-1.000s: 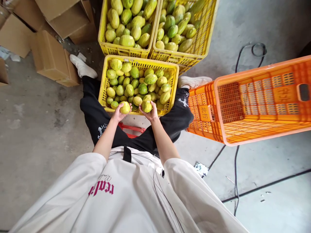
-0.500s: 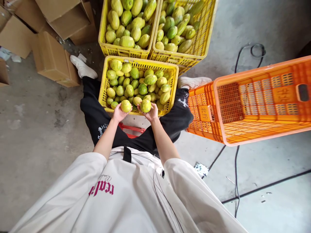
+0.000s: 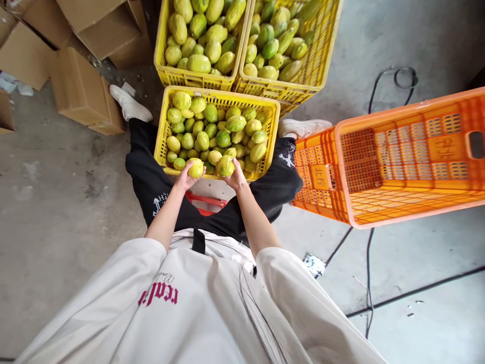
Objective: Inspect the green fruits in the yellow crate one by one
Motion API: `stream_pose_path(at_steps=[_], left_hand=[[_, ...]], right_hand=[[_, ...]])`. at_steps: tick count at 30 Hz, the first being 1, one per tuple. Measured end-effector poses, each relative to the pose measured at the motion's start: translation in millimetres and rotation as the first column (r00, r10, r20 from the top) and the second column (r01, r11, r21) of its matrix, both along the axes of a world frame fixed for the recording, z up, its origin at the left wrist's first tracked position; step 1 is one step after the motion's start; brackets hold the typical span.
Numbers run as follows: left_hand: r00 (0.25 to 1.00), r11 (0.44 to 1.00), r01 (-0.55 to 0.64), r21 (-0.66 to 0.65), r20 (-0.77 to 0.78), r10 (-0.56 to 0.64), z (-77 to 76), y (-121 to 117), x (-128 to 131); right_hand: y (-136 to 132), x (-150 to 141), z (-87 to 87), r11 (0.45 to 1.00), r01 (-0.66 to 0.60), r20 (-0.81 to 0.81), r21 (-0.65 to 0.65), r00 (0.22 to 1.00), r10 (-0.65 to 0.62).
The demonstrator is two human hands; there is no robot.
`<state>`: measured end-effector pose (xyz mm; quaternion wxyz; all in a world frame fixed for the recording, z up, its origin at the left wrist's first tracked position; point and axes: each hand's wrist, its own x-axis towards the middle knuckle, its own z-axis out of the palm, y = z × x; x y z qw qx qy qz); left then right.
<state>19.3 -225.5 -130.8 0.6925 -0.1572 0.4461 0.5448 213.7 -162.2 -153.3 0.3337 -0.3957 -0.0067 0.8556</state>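
Note:
My left hand [image 3: 185,178] is closed around a yellow-green lemon [image 3: 195,168] at the near edge of a low yellow crate [image 3: 273,141]. In my right hand [image 3: 237,177] is a second lemon [image 3: 225,166], greener and turned slightly on its side, with the fingers round its right side. Both fruits are held just above the crate's near rim, a short gap apart. Many green and yellow lemons [image 3: 203,140] lie loose in the crate under and beyond my hands. The undersides of the held fruits are hidden by my palms.
Two taller yellow crates [image 3: 197,81] full of similar fruit stand behind the low one. At the right an orange crate [image 3: 346,172] stands close to my leg. Cardboard boxes [image 3: 81,91] are piled at the upper left. A black cable [image 3: 369,278] crosses the floor.
The lemon in my right hand has turned and moved slightly left, and the fingers have shifted round it. My left hand has barely moved, its lemon turned a little.

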Motion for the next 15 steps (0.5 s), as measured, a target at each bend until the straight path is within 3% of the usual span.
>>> stream_pose_path(at_steps=[6,10,15], left_hand=[[0.998,0.998,0.061,0.005,-0.015,-0.061,-0.9,0.1,-2.2],[0.998,0.997,0.049,0.053,0.035,-0.051,-0.1,0.2,-4.6],[0.998,0.998,0.025,0.049,0.052,-0.027,3.1,1.1,-3.6]], right_hand=[[1.9,2.9,4.0,0.995,0.073,0.016,-0.074,0.997,-0.072],[2.0,1.7,4.1,0.995,0.04,0.051,-0.093,0.998,-0.035],[0.7,2.7,9.1,0.995,0.072,-0.045,-0.068,0.996,-0.075]])
